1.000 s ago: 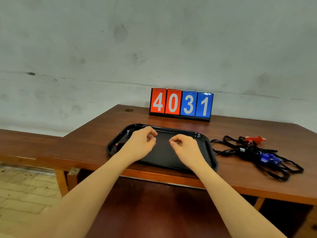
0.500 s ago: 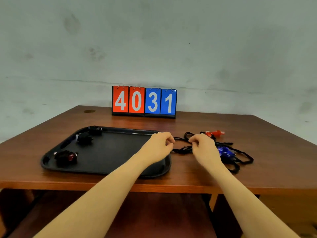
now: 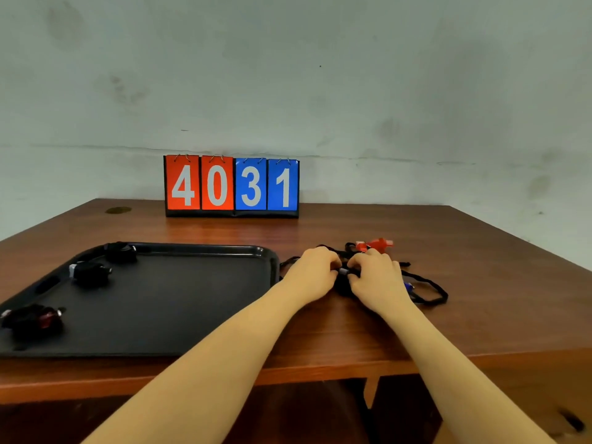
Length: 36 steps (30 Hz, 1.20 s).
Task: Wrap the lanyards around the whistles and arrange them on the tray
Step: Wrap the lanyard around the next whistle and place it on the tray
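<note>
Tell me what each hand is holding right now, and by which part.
Both the left hand and right hand pinch the tangled black lanyards at a small silver clip between them; which whistle it belongs to cannot be told.

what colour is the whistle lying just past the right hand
Red, with a white end; it shows in the head view, beyond the right hand.

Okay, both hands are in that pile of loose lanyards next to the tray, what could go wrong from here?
1. The loose lanyards are tangled together; lifting the piece that the left hand and right hand pinch could drag the red whistle along.
2. The pile lies close to the tray; a trailing loop might snag its rim.
</note>
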Each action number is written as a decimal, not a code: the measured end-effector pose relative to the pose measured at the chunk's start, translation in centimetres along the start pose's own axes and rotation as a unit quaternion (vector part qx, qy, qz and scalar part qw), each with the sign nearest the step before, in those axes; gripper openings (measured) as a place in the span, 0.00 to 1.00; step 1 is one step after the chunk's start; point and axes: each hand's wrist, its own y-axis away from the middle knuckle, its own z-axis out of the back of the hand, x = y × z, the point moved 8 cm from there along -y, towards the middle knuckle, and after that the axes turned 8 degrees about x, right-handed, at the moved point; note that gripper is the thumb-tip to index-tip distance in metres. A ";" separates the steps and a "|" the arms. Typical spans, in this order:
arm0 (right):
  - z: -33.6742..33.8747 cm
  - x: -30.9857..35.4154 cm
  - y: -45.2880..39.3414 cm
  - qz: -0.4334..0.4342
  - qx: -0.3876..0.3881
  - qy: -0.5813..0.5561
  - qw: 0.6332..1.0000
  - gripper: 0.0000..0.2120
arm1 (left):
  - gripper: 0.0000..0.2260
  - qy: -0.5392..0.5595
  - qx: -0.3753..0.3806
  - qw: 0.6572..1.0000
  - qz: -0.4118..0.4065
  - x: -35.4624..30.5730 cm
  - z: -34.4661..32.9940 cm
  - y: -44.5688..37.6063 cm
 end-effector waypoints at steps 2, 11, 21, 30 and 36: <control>-0.1 0.1 -0.1 0.006 0.008 0.002 1.000 0.14 | 0.13 -0.008 0.007 1.000 -0.004 -0.1 -0.6 -0.4; 0.3 -0.8 0.4 0.010 -0.030 -0.187 0.982 0.14 | 0.10 0.063 -0.022 0.998 0.003 0.4 -0.2 -0.7; 3.5 2.7 1.1 0.095 -0.073 -0.416 0.901 0.16 | 0.11 0.088 -0.128 0.985 -0.080 0.2 6.0 3.2; 1.7 9.8 -0.3 0.128 0.030 -0.514 0.847 0.14 | 0.10 -0.050 -0.143 0.985 -0.083 4.6 11.0 8.2; -0.6 15.1 -1.8 0.124 0.108 -0.461 0.872 0.12 | 0.08 -0.004 -0.185 0.982 -0.024 9.6 13.5 10.8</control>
